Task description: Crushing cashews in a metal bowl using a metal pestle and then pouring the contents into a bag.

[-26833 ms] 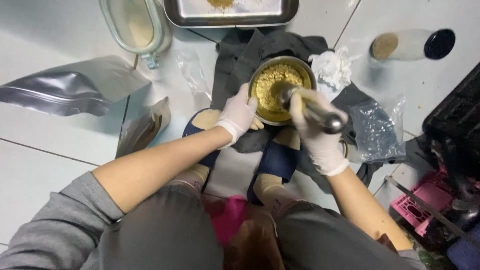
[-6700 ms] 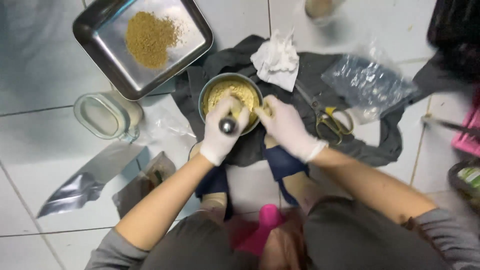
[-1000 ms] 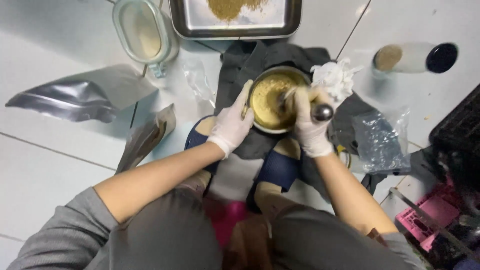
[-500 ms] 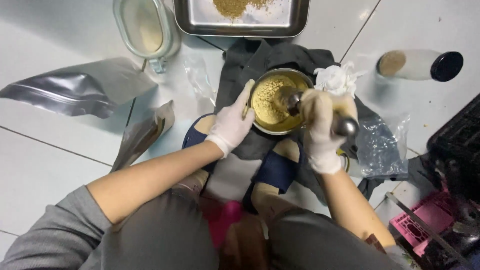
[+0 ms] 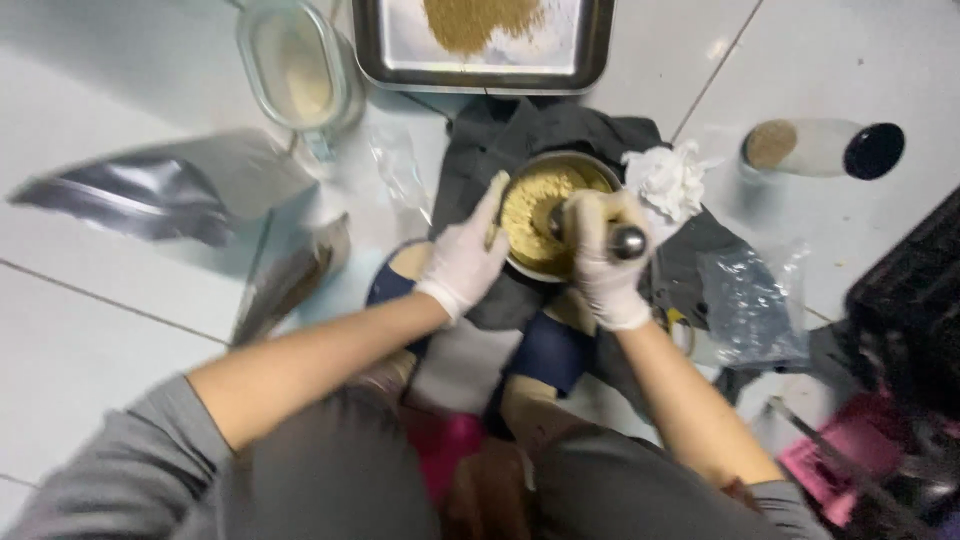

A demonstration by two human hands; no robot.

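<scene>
Head view: gloved right hand [image 5: 604, 270] clenched round metal pestle [image 5: 612, 238], its tip down in metal mortar [image 5: 548, 212] of yellow powder. Gloved left hand [image 5: 466, 262] cups mortar's left rim; mortar sits on dark cloth [image 5: 470, 170].

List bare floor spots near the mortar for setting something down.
Free: white tile below the foil pouch, and tile between steel tray and lying jar. Crowded: around the mortar, with tissue, plastic bag and both hands.
</scene>
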